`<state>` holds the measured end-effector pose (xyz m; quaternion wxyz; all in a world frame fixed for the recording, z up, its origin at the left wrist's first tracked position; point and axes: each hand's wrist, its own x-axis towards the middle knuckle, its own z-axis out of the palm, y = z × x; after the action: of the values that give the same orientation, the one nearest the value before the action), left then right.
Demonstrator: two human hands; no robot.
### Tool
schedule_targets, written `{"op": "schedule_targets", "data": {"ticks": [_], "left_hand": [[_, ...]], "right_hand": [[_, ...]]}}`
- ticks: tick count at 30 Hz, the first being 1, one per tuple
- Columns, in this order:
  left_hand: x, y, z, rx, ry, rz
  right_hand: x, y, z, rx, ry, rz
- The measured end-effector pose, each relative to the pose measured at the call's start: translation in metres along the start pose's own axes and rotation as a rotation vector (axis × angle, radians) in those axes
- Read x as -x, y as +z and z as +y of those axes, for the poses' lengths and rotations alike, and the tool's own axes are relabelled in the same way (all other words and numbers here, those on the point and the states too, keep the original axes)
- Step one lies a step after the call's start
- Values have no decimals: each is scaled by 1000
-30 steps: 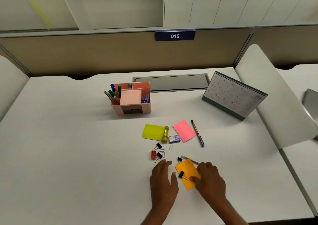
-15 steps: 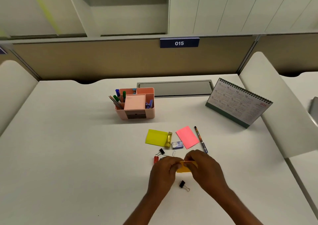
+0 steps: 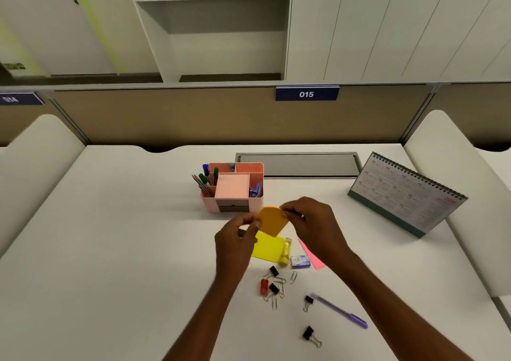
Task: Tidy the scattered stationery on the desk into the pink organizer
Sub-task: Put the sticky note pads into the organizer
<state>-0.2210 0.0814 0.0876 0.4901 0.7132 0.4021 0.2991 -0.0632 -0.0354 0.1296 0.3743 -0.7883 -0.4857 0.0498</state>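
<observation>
Both the left hand (image 3: 235, 247) and right hand (image 3: 312, 228) pinch opposite edges of the orange note pad (image 3: 272, 222), held above the tabletop (image 3: 124, 250) just before the pink organizer (image 3: 232, 192), probably to steady it.

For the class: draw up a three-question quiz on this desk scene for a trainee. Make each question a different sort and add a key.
1. True or false: the orange note lies flat on the desk.
2. What stands on the right side of the desk? A) calendar B) lamp C) mug
3. Short answer: which hands hold the note?

Key
1. False. It is held up above the desk, in front of the organizer.
2. A.
3. Both. The left hand and the right hand each pinch an edge.
</observation>
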Motion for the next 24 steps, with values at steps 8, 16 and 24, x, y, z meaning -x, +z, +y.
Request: {"op": "schedule_targets", "data": {"ticks": [8, 16, 24], "left_hand": [[-115, -28, 46, -269, 422, 89], [-185, -15, 39, -498, 490, 114], [-208, 1, 16, -738, 341, 32]], "right_hand": [[-114, 17, -19, 201, -221, 47], [-180, 40, 7, 261, -203, 51], [-202, 77, 39, 338, -141, -100]]}}
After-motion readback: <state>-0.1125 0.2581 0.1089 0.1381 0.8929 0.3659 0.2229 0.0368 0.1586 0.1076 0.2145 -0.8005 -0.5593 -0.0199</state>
